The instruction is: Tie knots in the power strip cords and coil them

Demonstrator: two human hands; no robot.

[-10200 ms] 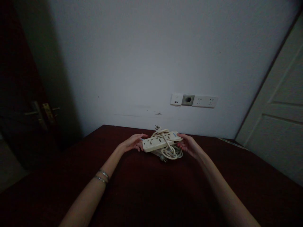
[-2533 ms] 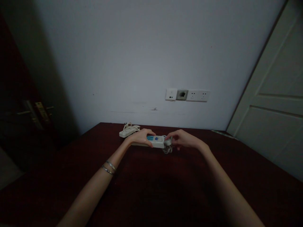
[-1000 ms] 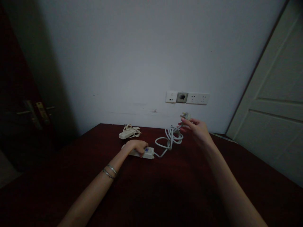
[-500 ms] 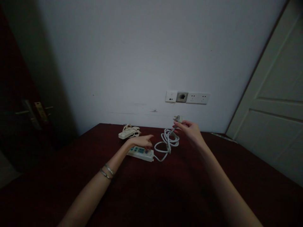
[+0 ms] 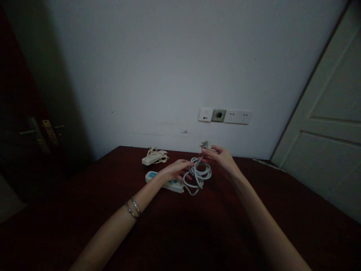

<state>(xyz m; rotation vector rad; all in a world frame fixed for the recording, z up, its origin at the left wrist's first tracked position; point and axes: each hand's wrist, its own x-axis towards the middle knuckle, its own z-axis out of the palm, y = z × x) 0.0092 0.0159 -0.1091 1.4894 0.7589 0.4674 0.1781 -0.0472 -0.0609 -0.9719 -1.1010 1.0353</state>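
A white power strip (image 5: pixel 166 180) with blue sockets lies on the dark red table (image 5: pixel 180 233). Its grey-white cable (image 5: pixel 199 174) hangs in loose loops from its plug (image 5: pixel 205 145). My right hand (image 5: pixel 220 157) pinches the plug and holds it above the table. My left hand (image 5: pixel 176 169), fingers stretched out, hovers over the strip and reaches toward the cable loops. Two bracelets sit on my left wrist.
A second cream power strip (image 5: pixel 154 156) with its cord wound on it lies near the table's far edge. Wall sockets (image 5: pixel 225 116) sit on the white wall behind. A pale door (image 5: pixel 327 124) is at the right, a dark door with a handle (image 5: pixel 42 133) at the left.
My left hand has let go of the blue-socket strip and moved right toward the cable. My right hand with the plug has drifted slightly left and lower, so the loops hang closer together.
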